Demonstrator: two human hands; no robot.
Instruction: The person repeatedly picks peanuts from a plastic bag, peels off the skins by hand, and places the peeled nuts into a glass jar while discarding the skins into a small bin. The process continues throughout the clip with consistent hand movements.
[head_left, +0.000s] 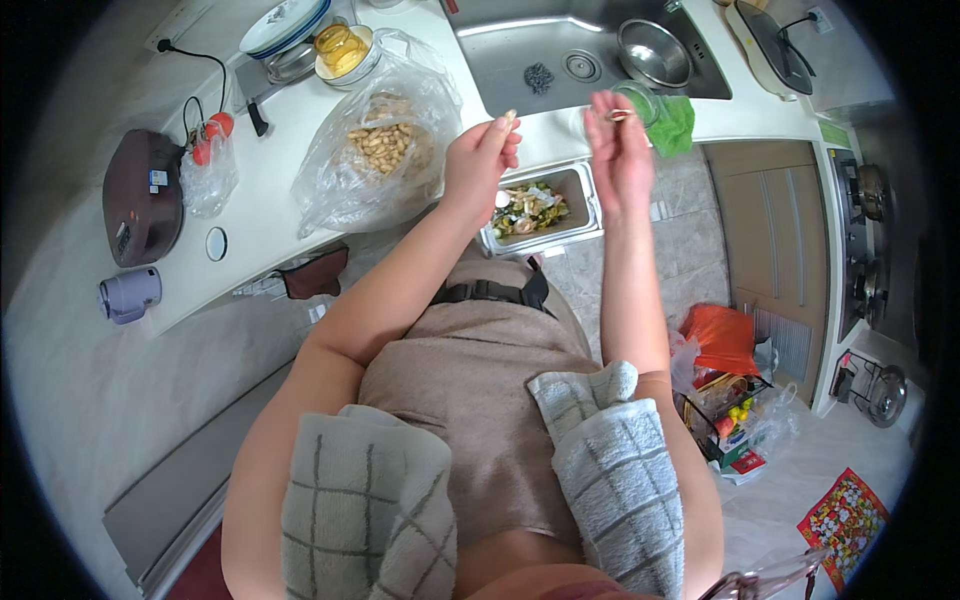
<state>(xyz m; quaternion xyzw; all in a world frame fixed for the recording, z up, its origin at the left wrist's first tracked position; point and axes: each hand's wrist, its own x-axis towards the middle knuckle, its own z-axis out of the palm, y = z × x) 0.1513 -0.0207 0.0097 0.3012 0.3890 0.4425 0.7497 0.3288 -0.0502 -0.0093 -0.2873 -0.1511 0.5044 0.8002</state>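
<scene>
My left hand (484, 161) pinches a small pale piece of peanut shell (511, 116) between thumb and fingers, in front of the sink's left corner. Palm up, my right hand (621, 157) has a shell piece with something reddish (619, 115) on its fingers, near a glass jar (637, 101) and a green cloth (671, 127). A clear plastic bag (330, 187) of unshelled peanuts (382, 147) lies on the counter left of my left hand. Below and between my hands, an open bin (585, 214) holds mixed food scraps (529, 210).
Behind my hands is the steel sink (502, 45) with a metal bowl (655, 52) and a scouring pad (538, 78). A knife (259, 116), stacked plates (285, 26) and an amber glass (341, 49) stand at the back left. Bags and a filled basket (705, 427) sit on the floor at right.
</scene>
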